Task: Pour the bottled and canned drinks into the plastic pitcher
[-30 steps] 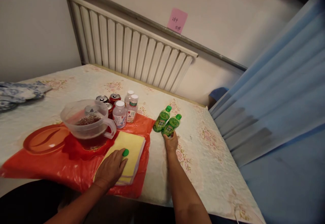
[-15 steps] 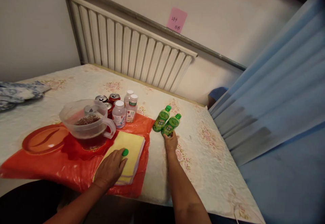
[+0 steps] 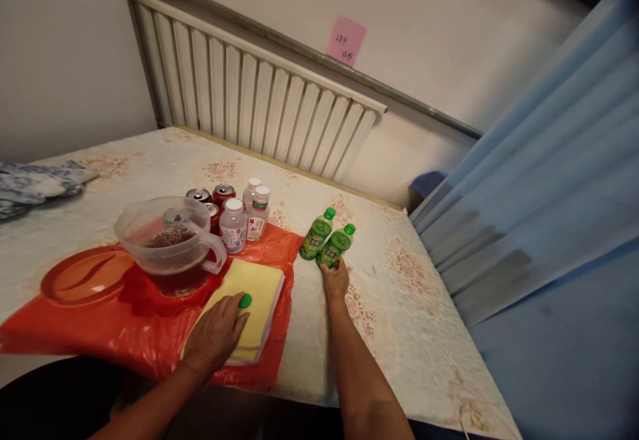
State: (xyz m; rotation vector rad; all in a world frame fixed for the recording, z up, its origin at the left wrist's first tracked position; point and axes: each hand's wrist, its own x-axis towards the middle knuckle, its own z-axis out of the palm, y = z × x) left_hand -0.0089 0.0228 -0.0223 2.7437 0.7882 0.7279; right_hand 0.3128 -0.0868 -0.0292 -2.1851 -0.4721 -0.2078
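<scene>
Over the folded yellow cloth (image 3: 262, 281), my left hand (image 3: 215, 333) has its fingers curled, with a green cap (image 3: 245, 301) held at the fingertips. My right hand (image 3: 335, 280) grips the lower part of a green bottle (image 3: 337, 245), which stands on the flowered tablecloth. Just left of it stands another green bottle (image 3: 316, 235) with its green cap on. The yellow cloth lies on a red plastic sheet (image 3: 100, 330). A clear plastic jug (image 3: 164, 243) holding dark liquid stands left of the cloth.
Behind the jug stand several drink cans (image 3: 223, 193) and clear white-capped bottles (image 3: 233, 227). An orange-red round lid (image 3: 84, 275) lies at the left. Patterned fabric (image 3: 42, 186) rests at the far left. A radiator (image 3: 259, 87) and a blue curtain (image 3: 539, 180) border the table.
</scene>
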